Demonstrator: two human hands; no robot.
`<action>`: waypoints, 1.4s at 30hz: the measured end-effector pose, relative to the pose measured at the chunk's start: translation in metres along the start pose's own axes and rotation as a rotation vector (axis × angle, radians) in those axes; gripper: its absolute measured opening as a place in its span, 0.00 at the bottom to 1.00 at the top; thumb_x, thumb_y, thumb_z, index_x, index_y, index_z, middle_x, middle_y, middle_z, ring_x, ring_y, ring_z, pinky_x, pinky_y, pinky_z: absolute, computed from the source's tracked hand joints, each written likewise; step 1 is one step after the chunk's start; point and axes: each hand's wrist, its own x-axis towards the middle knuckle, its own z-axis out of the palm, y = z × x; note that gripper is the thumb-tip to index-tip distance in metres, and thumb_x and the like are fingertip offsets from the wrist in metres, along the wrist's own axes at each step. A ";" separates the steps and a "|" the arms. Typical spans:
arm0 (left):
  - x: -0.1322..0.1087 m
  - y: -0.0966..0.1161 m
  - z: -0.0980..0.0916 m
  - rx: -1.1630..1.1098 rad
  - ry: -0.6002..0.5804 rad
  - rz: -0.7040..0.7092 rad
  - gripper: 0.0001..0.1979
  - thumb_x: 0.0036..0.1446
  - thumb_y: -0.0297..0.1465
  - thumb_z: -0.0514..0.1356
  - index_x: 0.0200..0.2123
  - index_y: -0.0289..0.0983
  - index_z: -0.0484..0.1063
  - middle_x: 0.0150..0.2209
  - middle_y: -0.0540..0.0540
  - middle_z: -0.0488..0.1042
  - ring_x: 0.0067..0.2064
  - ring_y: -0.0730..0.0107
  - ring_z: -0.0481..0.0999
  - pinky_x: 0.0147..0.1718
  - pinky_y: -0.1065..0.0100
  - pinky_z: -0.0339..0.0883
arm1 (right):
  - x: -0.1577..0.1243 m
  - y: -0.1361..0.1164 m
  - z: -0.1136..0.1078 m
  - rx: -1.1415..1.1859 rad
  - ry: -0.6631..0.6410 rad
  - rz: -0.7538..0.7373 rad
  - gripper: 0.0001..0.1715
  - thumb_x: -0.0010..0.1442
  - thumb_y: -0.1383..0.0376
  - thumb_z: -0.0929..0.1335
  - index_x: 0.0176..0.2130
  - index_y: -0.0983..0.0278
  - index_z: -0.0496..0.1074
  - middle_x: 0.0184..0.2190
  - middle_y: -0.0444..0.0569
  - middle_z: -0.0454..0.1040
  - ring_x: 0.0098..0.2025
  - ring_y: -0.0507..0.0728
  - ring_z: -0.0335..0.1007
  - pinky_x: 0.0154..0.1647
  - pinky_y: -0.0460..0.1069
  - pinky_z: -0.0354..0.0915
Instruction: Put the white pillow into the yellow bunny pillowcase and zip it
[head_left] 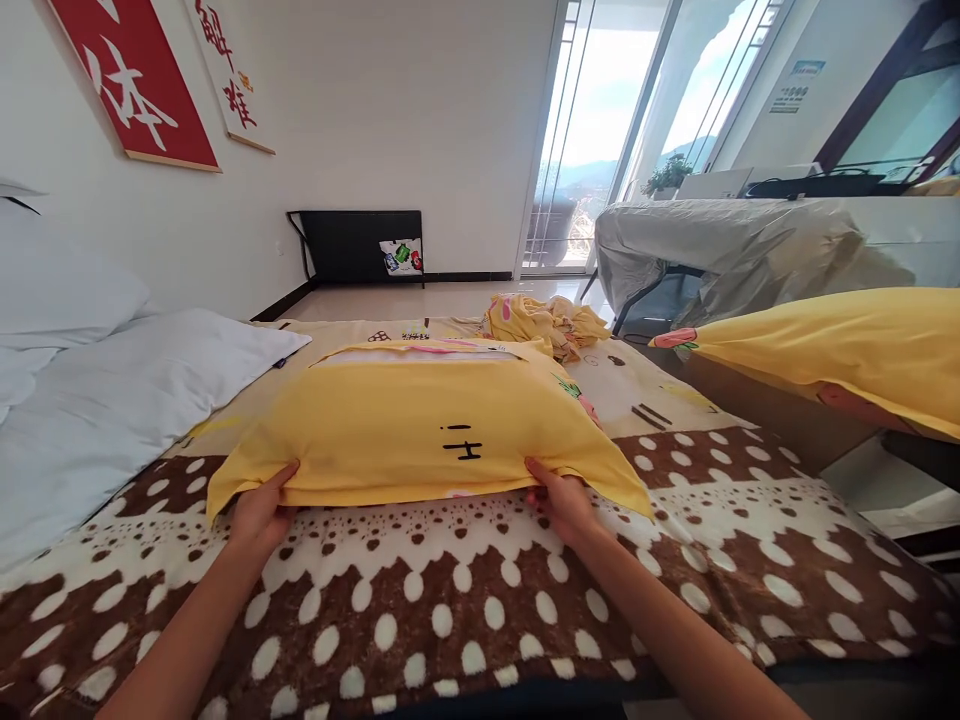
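Observation:
A pillow in a yellow pillowcase (420,430) lies on the brown blanket with white dots (465,600), its open end facing away from me with white filling showing. My left hand (259,510) grips the near left edge of the pillowcase, thumb on top. At the near right edge, my right hand (562,500) pinches the fabric the same way. Both hands are closed on the cloth.
A white duvet (112,400) and white pillow lie at the left. A crumpled yellow cloth (544,322) sits at the bed's far end. Another yellow pillow (847,350) rests at the right. Beyond stand a covered table (735,250), a black rack and glass balcony doors.

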 end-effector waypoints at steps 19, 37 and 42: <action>-0.031 -0.009 -0.096 1.138 -0.393 0.709 0.20 0.52 0.48 0.59 0.25 0.37 0.76 0.19 0.46 0.72 0.19 0.68 0.69 0.20 0.70 0.65 | -0.041 -0.036 -0.057 -0.734 -0.344 -0.166 0.20 0.59 0.51 0.64 0.27 0.64 0.69 0.23 0.50 0.75 0.20 0.54 0.69 0.18 0.47 0.61; -0.053 -0.049 0.069 1.571 -0.472 1.910 0.14 0.60 0.22 0.49 0.42 0.31 0.72 0.40 0.38 0.73 0.42 0.59 0.70 0.43 0.58 0.61 | 0.011 -0.010 0.054 -1.539 -0.150 -1.560 0.11 0.65 0.70 0.61 0.32 0.65 0.70 0.30 0.51 0.70 0.35 0.58 0.62 0.39 0.52 0.56; -0.056 -0.061 0.053 1.603 -0.584 1.973 0.12 0.61 0.22 0.48 0.33 0.34 0.71 0.32 0.43 0.71 0.34 0.62 0.68 0.37 0.61 0.59 | 0.011 0.002 0.042 -1.527 -0.338 -1.651 0.12 0.62 0.73 0.61 0.29 0.64 0.69 0.27 0.48 0.68 0.32 0.56 0.60 0.37 0.51 0.54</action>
